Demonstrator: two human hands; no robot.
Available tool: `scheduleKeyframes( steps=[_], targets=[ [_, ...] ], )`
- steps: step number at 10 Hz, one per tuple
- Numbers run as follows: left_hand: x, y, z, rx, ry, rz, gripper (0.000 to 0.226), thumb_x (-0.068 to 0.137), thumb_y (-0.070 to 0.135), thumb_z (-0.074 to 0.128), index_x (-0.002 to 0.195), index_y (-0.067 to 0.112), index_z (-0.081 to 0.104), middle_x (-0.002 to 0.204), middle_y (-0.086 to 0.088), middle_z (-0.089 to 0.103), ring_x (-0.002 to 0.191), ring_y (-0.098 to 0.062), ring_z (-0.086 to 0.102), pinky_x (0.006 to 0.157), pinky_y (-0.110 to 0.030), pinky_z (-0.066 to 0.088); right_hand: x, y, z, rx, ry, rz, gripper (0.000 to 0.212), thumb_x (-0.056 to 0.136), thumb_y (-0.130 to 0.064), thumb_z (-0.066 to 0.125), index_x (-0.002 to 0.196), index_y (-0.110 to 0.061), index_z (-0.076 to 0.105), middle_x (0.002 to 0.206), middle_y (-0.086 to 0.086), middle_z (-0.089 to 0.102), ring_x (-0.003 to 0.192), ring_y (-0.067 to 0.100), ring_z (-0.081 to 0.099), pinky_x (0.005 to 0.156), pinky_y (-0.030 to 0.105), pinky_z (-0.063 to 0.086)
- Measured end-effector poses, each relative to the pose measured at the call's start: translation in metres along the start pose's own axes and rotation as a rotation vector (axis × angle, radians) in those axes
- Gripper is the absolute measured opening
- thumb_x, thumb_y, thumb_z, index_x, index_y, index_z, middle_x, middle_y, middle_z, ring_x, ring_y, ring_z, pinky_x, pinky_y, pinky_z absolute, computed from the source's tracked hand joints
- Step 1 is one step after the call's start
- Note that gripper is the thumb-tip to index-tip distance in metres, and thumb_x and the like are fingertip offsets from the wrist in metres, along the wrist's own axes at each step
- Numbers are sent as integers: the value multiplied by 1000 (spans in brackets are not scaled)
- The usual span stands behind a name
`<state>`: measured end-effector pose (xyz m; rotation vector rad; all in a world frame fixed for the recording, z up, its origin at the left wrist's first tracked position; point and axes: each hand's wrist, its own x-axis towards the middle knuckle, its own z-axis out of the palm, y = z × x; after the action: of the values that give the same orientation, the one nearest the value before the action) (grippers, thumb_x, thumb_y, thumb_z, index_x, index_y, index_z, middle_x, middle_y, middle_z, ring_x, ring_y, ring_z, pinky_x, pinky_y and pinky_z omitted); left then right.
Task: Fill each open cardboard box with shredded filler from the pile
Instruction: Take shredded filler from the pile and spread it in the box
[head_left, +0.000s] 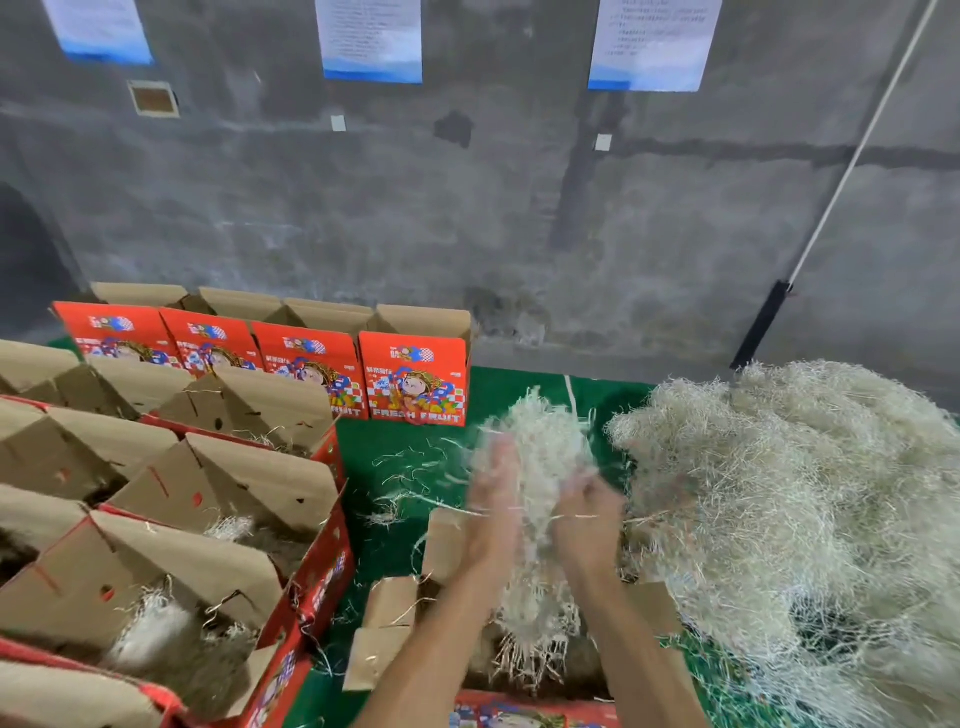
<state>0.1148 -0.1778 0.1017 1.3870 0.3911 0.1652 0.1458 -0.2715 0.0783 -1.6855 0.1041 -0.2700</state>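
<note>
**Two hands lift a clump of filler over the nearest box**

Two bare forearms reach up from the bottom edge over an open cardboard box (395, 618) standing on the green surface (514, 384), its brown flaps spread and pale shreds already lying inside. Above it, the left hand (491, 499) and right hand (587, 519) press in from either side on a clump of shredded filler (540, 447); both are blurred, the fingers appear curled around the strands, and loose ends hang down into the box.

To the left, a row of red boxes (208, 525) with flaps raised runs away from the viewer, each holding some filler. Stray shreds (410, 467) lie scattered on the green between them and the hands.

To the right, touching the near box, spreads the big pile (789, 499) of pale shredded filler.

Farther back, four more boxes (415, 379) printed "FRESH FRUIT" stand side by side against the grey concrete wall (467, 208), where three printed sheets (371, 39) hang, too blurred to read.
</note>
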Motion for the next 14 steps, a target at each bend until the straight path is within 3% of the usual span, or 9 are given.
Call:
scheduleKeyframes(
  steps=[1, 5, 7, 9, 10, 11, 12, 13, 14],
  targets=[
    [-6, -1, 2, 138, -4, 27, 68, 64, 85, 64, 78, 20, 52, 59, 13, 46, 51, -10, 45, 57, -33, 47, 4, 3, -6, -83, -121, -44, 44, 99, -21, 60, 57, -16, 45, 48, -5, 46, 43, 16, 42, 39, 25, 36],
    [31, 20, -75, -237, 113, -96, 105, 54, 73, 80, 144, 30, 47, 151, 4, 43, 140, -23, 36, 115, -51, 25, 22, -14, -67, 250, 85, 325, 53, 85, -59, 67, 70, -10, 52, 56, 7, 37, 47, 15, 31, 76, 37, 53],
    [-13, -29, -13, -120, -254, -372, 70, 90, 70, 37, 148, 31, 43, 148, -24, 32, 140, -32, 35, 114, -50, 27, -4, -27, -19, 617, -209, 502, 78, 77, -70, 69, 123, -8, 67, 118, 26, 66, 99, 37, 67, 88, 55, 54],
    [10, -61, -51, 266, 26, -207, 29, 100, 19, 52, 118, 42, 56, 70, 15, 46, 52, -6, 41, 47, -22, 49, 28, -13, -66, 363, 31, 403, 34, 78, -69, 67, 103, -46, 70, 136, 23, 50, 83, 18, 70, 97, 50, 50],
    [31, -46, -73, 181, 208, -138, 24, 91, 38, 67, 97, 14, 66, 63, -2, 57, 45, -8, 44, 49, -33, 50, 46, 5, -87, 270, 48, 384, 71, 83, -65, 64, 132, -15, 58, 145, 24, 41, 131, 44, 46, 107, 62, 37],
    [30, -40, -69, -73, 164, -81, 67, 94, 61, 51, 137, 10, 49, 139, -18, 53, 120, -28, 58, 103, -43, 46, 34, 13, -78, 449, 178, 358, 88, 77, -77, 60, 146, -24, 44, 156, 8, 36, 148, 33, 22, 119, 58, 17],
    [17, -74, -56, 519, -291, -64, 58, 101, 57, 36, 147, 21, 40, 127, 24, 58, 139, -23, 39, 118, -32, 18, 9, 36, -52, 501, -5, 483, 79, 86, -81, 38, 154, -42, 27, 138, 12, 50, 137, 35, 45, 112, 53, 31],
    [17, -80, -17, 72, 85, -205, 79, 64, 94, 41, 109, 30, 56, 82, 16, 60, 66, -3, 57, 58, -31, 51, -18, 63, -13, 306, -238, 587, 49, 107, -43, 37, 152, -23, 34, 133, 12, 57, 119, 30, 56, 101, 45, 49],
    [12, -65, -36, 46, 84, -211, 60, 67, 83, 58, 97, 31, 56, 83, 17, 56, 69, -1, 56, 62, -26, 51, -6, 57, -37, 202, -51, 623, 46, 103, -40, 49, 140, -12, 51, 87, 1, 58, 70, 16, 54, 57, 29, 53]
  ],
)
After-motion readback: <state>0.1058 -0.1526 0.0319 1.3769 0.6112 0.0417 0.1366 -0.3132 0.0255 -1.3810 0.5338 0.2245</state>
